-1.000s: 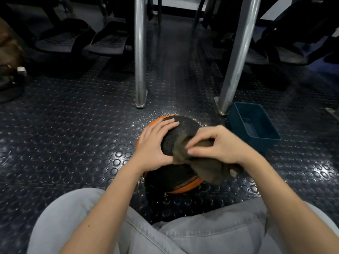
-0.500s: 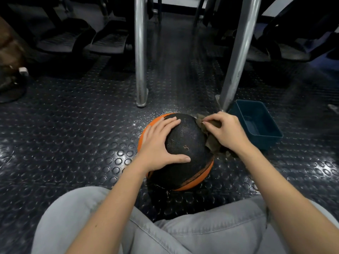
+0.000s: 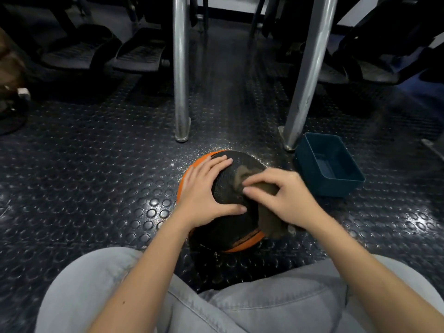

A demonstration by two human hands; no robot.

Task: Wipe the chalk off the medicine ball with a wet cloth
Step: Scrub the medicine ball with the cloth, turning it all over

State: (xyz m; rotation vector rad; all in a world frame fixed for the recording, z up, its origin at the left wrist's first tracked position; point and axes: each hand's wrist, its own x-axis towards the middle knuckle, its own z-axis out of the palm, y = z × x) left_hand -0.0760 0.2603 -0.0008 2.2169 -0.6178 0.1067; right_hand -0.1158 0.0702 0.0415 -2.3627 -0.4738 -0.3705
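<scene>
Cloth (image 3: 266, 212) in R hand (image 3: 283, 200), L hand (image 3: 204, 191) on medicine ball (image 3: 230, 227)

To the L of the medicine ball (image 3: 228, 229) you've got a wide run of bare studded floor (image 3: 96, 183), the roomiest way in. Ahead, two metal legs stand just beyond the ball: an upright leg (image 3: 180, 68) L of centre and a slanted leg (image 3: 306, 75) on the R, w/ a floor lane betw. them. R side is tight: a blue tub (image 3: 336, 188) sits near the ball, just beside the slanted leg's foot. Your knees (image 3: 264, 306) close off the near side. Your L hand (image 3: 204, 191) and R hand (image 3: 288, 200), holding the cloth (image 3: 271, 227), cover the ball's top.
</scene>
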